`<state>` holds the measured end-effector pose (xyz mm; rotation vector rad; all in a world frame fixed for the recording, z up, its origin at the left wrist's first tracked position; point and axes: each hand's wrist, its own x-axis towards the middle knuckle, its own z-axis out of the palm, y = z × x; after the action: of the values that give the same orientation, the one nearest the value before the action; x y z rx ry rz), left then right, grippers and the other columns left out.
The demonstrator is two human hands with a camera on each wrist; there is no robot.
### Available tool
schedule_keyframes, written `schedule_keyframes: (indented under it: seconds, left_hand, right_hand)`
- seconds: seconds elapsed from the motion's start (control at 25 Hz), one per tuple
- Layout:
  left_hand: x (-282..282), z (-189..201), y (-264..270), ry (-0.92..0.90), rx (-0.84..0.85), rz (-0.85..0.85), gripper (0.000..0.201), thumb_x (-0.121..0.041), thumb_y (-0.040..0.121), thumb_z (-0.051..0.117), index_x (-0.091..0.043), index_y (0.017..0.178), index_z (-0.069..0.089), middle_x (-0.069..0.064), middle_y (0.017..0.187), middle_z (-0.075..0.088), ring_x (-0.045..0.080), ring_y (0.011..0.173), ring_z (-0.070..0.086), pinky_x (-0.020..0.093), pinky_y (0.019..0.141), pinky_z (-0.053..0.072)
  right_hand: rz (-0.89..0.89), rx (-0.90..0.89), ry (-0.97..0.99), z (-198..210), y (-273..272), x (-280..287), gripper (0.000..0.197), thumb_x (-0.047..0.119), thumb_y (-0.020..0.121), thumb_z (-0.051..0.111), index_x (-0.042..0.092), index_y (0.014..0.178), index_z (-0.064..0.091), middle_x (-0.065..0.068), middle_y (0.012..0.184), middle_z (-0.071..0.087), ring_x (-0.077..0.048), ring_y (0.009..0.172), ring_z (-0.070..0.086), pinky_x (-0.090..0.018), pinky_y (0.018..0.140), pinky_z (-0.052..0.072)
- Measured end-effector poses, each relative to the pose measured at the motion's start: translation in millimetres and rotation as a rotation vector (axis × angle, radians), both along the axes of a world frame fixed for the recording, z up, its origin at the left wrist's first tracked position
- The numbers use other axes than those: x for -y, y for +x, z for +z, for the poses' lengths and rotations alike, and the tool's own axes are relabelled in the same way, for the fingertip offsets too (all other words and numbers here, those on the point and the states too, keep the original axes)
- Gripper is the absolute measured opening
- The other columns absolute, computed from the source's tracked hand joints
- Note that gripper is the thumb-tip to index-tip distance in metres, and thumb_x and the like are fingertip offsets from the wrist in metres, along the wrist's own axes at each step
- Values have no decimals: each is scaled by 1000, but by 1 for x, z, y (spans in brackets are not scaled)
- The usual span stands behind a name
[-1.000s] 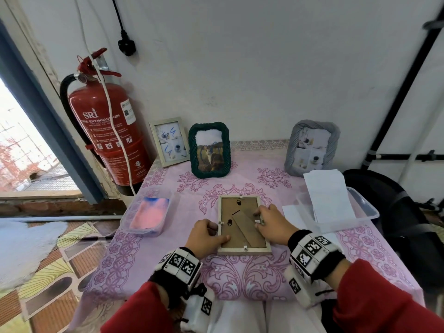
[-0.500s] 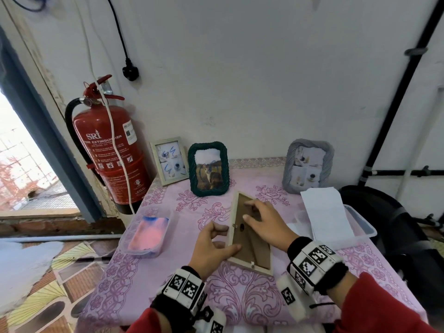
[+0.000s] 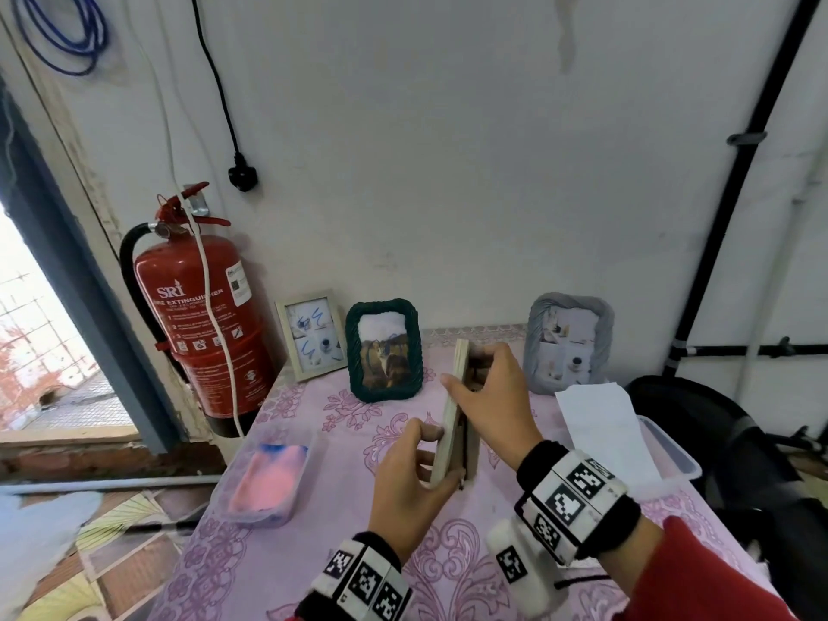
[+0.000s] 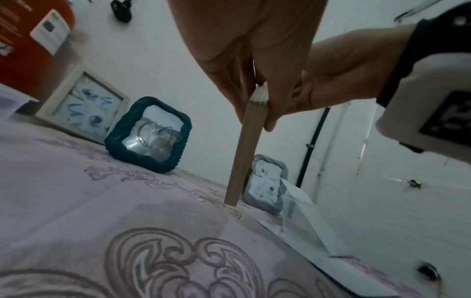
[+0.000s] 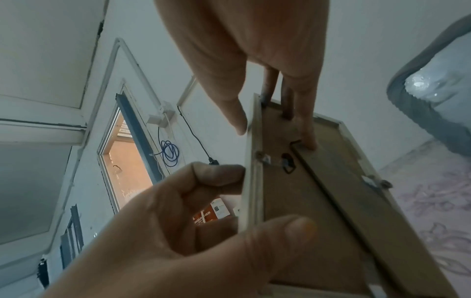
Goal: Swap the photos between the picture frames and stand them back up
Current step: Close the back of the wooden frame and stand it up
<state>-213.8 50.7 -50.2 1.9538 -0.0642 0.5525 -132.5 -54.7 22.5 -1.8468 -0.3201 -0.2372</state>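
A second ago the pale wooden picture frame (image 3: 456, 410) lay face down under our hands; now we have tipped it up on edge, its brown backing board (image 5: 318, 193) facing right. Our left hand (image 3: 414, 481) pinches the frame's near end, thumb on the backing side and curled fingers on the front. Our right hand (image 3: 493, 396) clamps it higher up, thumb on the front edge and fingers (image 5: 307, 129) reaching across the back to the top of the brown easel leg (image 5: 356, 201), which lies flat against the board. The left wrist view shows the frame's far corner touching the pink patterned tablecloth (image 3: 313, 508), around the middle of the tabletop.

To stand it well, we judge that we should swing the leg out fully while the left hand keeps the frame steady, then turn the front towards us and set it down towards the back edge, in the gap between the dark green woven frame (image 3: 384, 350) and the grey fabric frame (image 3: 569, 342). We should let go only once it leans settled on the leg, since the soft cloth may let it slide
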Motion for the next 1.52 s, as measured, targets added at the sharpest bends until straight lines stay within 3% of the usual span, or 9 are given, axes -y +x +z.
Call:
schedule_keyframes:
  seconds: [0.12, 0.28, 0.4, 0.52, 0.6, 0.72, 0.88, 1.04, 1.52]
  left_hand:
    - [1, 0, 1, 41, 47, -36, 39, -19, 76, 75, -41, 95, 48, -26, 106, 58, 2, 83, 63, 11, 68, 49]
    - [-5, 1, 2, 54, 75, -127, 33, -31, 86, 65, -39, 117, 55, -27, 121, 58, -2, 108, 59, 19, 87, 51]
    - [-17, -2, 8, 45, 86, -11, 37, -32, 89, 59, -39, 124, 50, -28, 125, 53, -7, 118, 49, 12, 91, 45]
    - [-29, -2, 17, -87, -21, 56, 45, -28, 90, 58, -39, 130, 40, -23, 132, 47, -7, 121, 44, 15, 95, 43]
    - [-35, 0, 24, -244, -86, 17, 46, -21, 92, 55, -32, 133, 38, -4, 130, 53, 9, 120, 51, 29, 98, 46]
    - [-37, 6, 26, -483, -117, -138, 42, -20, 94, 47, -29, 134, 37, 8, 112, 67, 18, 104, 65, 30, 80, 56]
    - [-32, 10, 21, -665, -173, -240, 34, -24, 96, 42, -34, 128, 45, 0, 106, 72, 15, 95, 68, 27, 67, 56]
    - [-32, 9, 21, -758, -143, -228, 34, -19, 96, 42, -29, 128, 47, -2, 106, 72, 12, 94, 69, 27, 66, 56]
    - [-34, -30, 14, -690, -230, -40, 35, -13, 95, 48, -19, 130, 45, 9, 101, 70, 16, 85, 69, 28, 66, 58]
  right_hand:
    - [-16, 20, 140, 3, 1, 8, 37, 12, 75, 75, 18, 98, 47, -1, 100, 61, -16, 91, 62, -16, 76, 54]
    - [51, 29, 299, 7, 0, 21, 32, 5, 78, 70, 22, 96, 51, 9, 94, 63, -4, 86, 65, -23, 77, 56]
    - [94, 37, 375, 8, -1, 29, 34, 1, 82, 65, 29, 94, 51, 8, 94, 63, 5, 78, 65, -10, 66, 52]
    - [124, -3, 441, 8, -1, 33, 31, 3, 86, 60, 29, 99, 50, 1, 98, 66, -4, 80, 67, -17, 67, 56]
    - [135, -32, 476, 7, -1, 34, 29, 4, 89, 57, 29, 101, 51, -3, 97, 68, -14, 79, 65, -31, 73, 56]
    - [152, -73, 559, 4, 0, 33, 25, 5, 91, 53, 24, 108, 53, -7, 93, 67, -21, 81, 59, -42, 78, 50]
    - [185, -99, 608, -6, 5, 33, 28, 6, 94, 49, 16, 120, 49, -4, 97, 67, -3, 75, 64, -19, 67, 55]
    - [252, -119, 479, -21, 5, 37, 36, 14, 95, 49, 28, 127, 40, -1, 106, 64, 6, 82, 65, -11, 67, 52]
    - [333, -387, 215, -91, -9, 41, 56, 10, 87, 63, 19, 136, 38, -11, 116, 61, -24, 106, 60, -29, 87, 52]
